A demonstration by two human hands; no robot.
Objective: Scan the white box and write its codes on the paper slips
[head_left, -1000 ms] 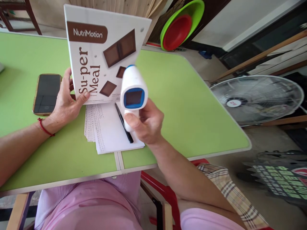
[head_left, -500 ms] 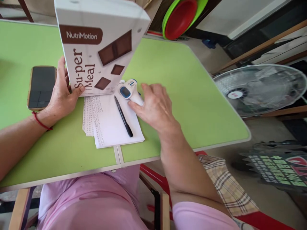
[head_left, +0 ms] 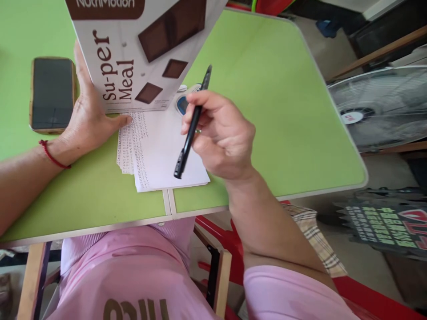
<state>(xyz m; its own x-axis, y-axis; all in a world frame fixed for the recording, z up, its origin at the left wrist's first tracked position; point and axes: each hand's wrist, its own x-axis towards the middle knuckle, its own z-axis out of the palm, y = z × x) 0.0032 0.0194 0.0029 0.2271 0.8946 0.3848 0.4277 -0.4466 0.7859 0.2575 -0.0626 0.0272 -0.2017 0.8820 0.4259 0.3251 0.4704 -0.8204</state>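
Note:
A white NutriMotion "Su-per Meal" box stands upright on the table, its top cut off by the view. My left hand holds its lower left corner, thumb along the bottom front edge and the other fingers partly hidden at the side. In my right hand is a black pen, slanted and raised over the papers. Beneath it lie stacked white sheets with rows of handwriting along the left side. A white and blue handheld thermometer lies behind my right fingers, mostly covered.
A phone in a brown-edged case lies left of my left hand. The green table has a pale metal rim. Beyond its right side stands a fan. A red chair with checked cloth is below the right edge.
My right hand has picked the pen up off the sheets and lifted it. My left thumb has slid from the box's face down to its bottom edge. The view has tilted lower.

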